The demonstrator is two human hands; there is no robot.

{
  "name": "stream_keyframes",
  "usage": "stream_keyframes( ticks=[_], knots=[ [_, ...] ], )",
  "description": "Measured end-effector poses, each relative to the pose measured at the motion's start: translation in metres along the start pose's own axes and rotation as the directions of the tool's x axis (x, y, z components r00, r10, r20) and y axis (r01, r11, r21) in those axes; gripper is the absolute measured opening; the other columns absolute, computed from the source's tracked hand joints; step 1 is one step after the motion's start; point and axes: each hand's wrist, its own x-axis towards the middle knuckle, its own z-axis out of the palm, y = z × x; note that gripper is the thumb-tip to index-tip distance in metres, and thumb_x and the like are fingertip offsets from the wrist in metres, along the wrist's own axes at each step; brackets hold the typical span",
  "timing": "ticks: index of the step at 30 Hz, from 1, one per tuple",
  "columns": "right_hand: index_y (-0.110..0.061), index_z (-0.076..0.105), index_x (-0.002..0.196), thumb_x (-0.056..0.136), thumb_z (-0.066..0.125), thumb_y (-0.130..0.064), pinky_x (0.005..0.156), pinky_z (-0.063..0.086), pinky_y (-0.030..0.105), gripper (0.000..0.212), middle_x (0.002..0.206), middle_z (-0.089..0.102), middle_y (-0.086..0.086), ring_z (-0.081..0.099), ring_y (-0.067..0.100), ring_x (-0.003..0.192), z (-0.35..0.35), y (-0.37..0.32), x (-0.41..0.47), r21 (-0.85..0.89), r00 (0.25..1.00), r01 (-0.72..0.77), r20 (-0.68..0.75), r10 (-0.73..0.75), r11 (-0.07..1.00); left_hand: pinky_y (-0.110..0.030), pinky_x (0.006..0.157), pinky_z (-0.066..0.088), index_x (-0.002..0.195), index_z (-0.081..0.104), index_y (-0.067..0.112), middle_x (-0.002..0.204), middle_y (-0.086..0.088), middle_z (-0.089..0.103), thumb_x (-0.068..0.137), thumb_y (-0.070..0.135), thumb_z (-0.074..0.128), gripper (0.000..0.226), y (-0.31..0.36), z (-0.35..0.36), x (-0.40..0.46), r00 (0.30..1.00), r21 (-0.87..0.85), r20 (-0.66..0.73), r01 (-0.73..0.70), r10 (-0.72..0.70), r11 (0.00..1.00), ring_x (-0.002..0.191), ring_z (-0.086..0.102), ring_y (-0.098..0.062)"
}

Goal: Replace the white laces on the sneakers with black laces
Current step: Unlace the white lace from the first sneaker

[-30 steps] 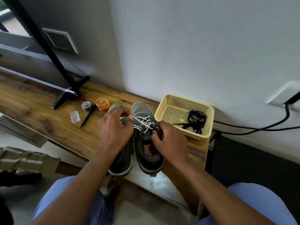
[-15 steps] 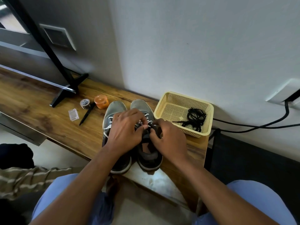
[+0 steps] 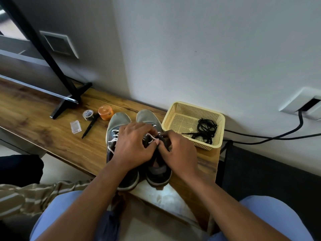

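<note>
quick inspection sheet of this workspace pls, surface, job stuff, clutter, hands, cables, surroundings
surface: wooden bench, worn pale at its near edge.
job's things: grey sneakers side by side, white laces in; black laces bundled in yellow basket.
clutter: orange jar, tape roll, black pen, clear plastic box.
grippers: left hand and right hand pinch the right sneaker's lace.
cables: black cables from wall socket.
surroundings: grey wall, black stand.
</note>
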Motion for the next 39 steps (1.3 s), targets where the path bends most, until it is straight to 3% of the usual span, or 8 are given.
stream_keyframes(
  ticks=[5, 10, 14, 19, 24, 30, 35, 39],
  knots=[
    [-0.024, 0.064, 0.108, 0.095, 0.055, -0.051, 0.065, 0.053, 0.042, 0.031, 0.095, 0.069, -0.003, 0.067, 0.024, 0.087, 0.001, -0.001, 0.0, -0.026, 1.0, 0.019, 0.012, -0.019, 0.999, -0.048, 0.088, 0.051, 0.09, 0.07, 0.02, 0.09, 0.01, 0.068, 0.085, 0.018, 0.08, 0.011, 0.0, -0.001, 0.002, 0.999, -0.036, 0.015, -0.035, 0.035, 0.999, 0.086, 0.065, -0.018],
    [-0.026, 0.06, 0.112, 0.096, 0.051, -0.044, 0.059, 0.051, 0.04, 0.026, 0.091, 0.068, 0.0, 0.067, 0.028, 0.082, 0.003, -0.007, -0.001, -0.045, 0.996, 0.087, 0.018, -0.086, 0.995, -0.035, 0.073, 0.041, 0.089, 0.056, 0.019, 0.084, 0.007, 0.062, 0.09, 0.006, 0.069, 0.018, 0.004, 0.004, 0.001, 1.0, -0.014, 0.01, -0.02, 0.02, 1.0, 0.079, 0.057, -0.02],
    [-0.023, 0.057, 0.119, 0.1, 0.047, -0.039, 0.058, 0.048, 0.04, 0.027, 0.093, 0.066, 0.002, 0.066, 0.03, 0.08, 0.003, -0.009, -0.002, -0.04, 0.991, 0.132, 0.031, -0.131, 0.99, -0.037, 0.063, 0.042, 0.093, 0.048, 0.018, 0.082, 0.004, 0.056, 0.092, -0.002, 0.059, 0.022, 0.003, 0.008, 0.0, 0.999, 0.004, 0.033, -0.008, 0.008, 1.0, 0.072, 0.053, -0.02],
    [-0.02, 0.058, 0.119, 0.1, 0.05, -0.031, 0.058, 0.048, 0.041, 0.023, 0.09, 0.067, 0.0, 0.065, 0.028, 0.078, 0.0, -0.001, -0.001, -0.02, 0.997, 0.073, 0.017, -0.072, 0.997, -0.009, 0.062, 0.051, 0.101, 0.049, 0.029, 0.089, 0.018, 0.07, 0.102, 0.005, 0.05, 0.024, -0.006, -0.004, 0.004, 0.97, -0.23, -0.137, 0.166, -0.201, 0.959, 0.082, 0.072, 0.005],
    [-0.03, 0.058, 0.118, 0.088, 0.051, -0.049, 0.067, 0.054, 0.038, 0.036, 0.099, 0.068, -0.007, 0.066, 0.021, 0.087, 0.001, -0.005, -0.001, -0.019, 1.0, 0.016, -0.001, -0.016, 1.0, -0.046, 0.087, 0.051, 0.094, 0.064, 0.027, 0.087, 0.016, 0.066, 0.084, 0.009, 0.066, 0.021, -0.008, -0.003, 0.003, 0.969, 0.042, -0.155, 0.199, -0.19, 0.979, 0.08, 0.064, -0.013],
    [-0.03, 0.058, 0.133, 0.085, 0.06, -0.035, 0.063, 0.055, 0.036, 0.048, 0.112, 0.056, -0.003, 0.062, 0.02, 0.088, 0.006, -0.009, 0.002, 0.039, 0.995, 0.092, -0.031, -0.091, 0.995, -0.053, 0.099, 0.045, 0.086, 0.074, 0.027, 0.094, 0.015, 0.071, 0.074, 0.032, 0.058, 0.021, -0.003, -0.006, 0.003, 0.995, 0.033, -0.045, 0.094, -0.093, 0.995, 0.101, 0.064, -0.017],
    [-0.022, 0.065, 0.109, 0.084, 0.071, -0.027, 0.06, 0.046, 0.03, 0.027, 0.11, 0.051, -0.003, 0.058, 0.018, 0.087, 0.009, -0.011, 0.01, -0.002, 0.982, 0.177, -0.07, -0.177, 0.984, -0.063, 0.12, 0.023, 0.099, 0.067, 0.03, 0.104, 0.019, 0.059, 0.067, 0.05, 0.055, 0.04, -0.005, -0.002, 0.002, 0.988, 0.144, 0.137, 0.052, -0.072, 0.988, 0.121, 0.056, -0.019],
    [-0.023, 0.076, 0.096, 0.085, 0.075, -0.033, 0.061, 0.049, 0.032, 0.015, 0.102, 0.062, -0.008, 0.061, 0.014, 0.084, 0.006, -0.009, 0.016, 0.066, 0.981, 0.167, -0.115, -0.159, 0.984, -0.061, 0.122, 0.019, 0.105, 0.06, 0.037, 0.106, 0.023, 0.057, 0.066, 0.05, 0.057, 0.042, -0.014, -0.002, 0.0, 0.986, 0.121, 0.138, 0.072, -0.089, 0.99, 0.119, 0.055, -0.016]
  ],
)
